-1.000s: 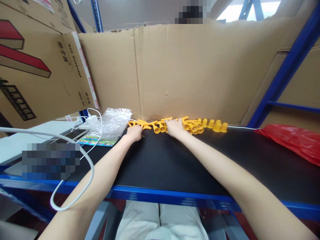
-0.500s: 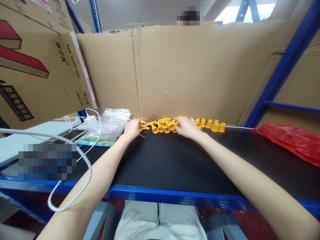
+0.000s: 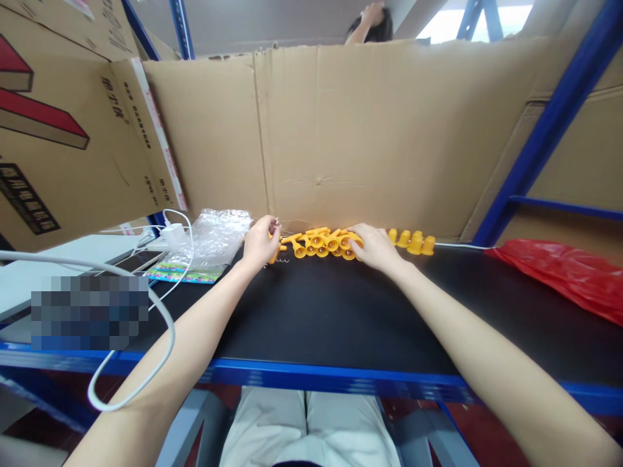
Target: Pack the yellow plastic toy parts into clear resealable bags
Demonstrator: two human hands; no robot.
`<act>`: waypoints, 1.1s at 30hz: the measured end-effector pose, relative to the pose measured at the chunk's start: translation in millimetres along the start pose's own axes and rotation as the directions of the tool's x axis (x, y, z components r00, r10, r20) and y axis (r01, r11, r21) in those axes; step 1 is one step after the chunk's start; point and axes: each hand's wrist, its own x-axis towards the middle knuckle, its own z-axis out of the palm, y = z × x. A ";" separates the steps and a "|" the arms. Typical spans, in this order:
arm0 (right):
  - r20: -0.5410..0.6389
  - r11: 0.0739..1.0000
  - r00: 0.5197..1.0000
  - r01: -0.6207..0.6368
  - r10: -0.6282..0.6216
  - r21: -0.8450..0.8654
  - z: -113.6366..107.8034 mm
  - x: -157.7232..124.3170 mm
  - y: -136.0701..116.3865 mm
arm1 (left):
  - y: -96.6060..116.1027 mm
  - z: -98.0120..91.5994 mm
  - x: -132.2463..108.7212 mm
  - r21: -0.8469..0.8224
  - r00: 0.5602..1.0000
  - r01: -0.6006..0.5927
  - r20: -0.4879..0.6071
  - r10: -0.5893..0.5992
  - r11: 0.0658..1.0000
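Observation:
A row of small yellow plastic parts (image 3: 321, 241) lies along the foot of the cardboard wall (image 3: 360, 136) at the back of the black table (image 3: 335, 311). My left hand (image 3: 260, 243) is at the row's left end, raised a little, fingers pinched on a small metal spring and curled round a yellow part. A second small spring (image 3: 283, 261) lies on the table just right of it. My right hand (image 3: 374, 246) rests on the yellow parts in the middle of the row, fingers curved over them. A few yellow caps (image 3: 413, 241) stand upright to its right.
A clear plastic bag (image 3: 214, 237) lies left of the row over colourful printed sheets. A white charger and cable (image 3: 170, 233) run off the left edge. A red plastic bag (image 3: 569, 272) sits at the right. Another person's head shows above the cardboard wall.
My left hand has lifted from the table with a small spring pinched in its fingers. My right hand slid right along the row of yellow parts.

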 end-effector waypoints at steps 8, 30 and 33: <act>0.028 0.998 0.998 0.056 -0.056 0.002 -0.2 -0.7 -3.7 | 19.1 10.7 -10.7 -0.194 0.977 0.118 0.197 -0.079 0.974; -0.030 0.804 0.807 -0.591 0.590 -0.066 16.0 -15.7 121.2 | 4.4 22.3 -22.1 -0.151 0.651 0.249 0.758 -0.050 0.957; 0.001 0.776 0.776 -0.630 0.630 -0.038 27.3 -21.1 142.3 | 2.3 22.7 -22.3 -0.160 0.640 0.251 0.767 -0.039 0.955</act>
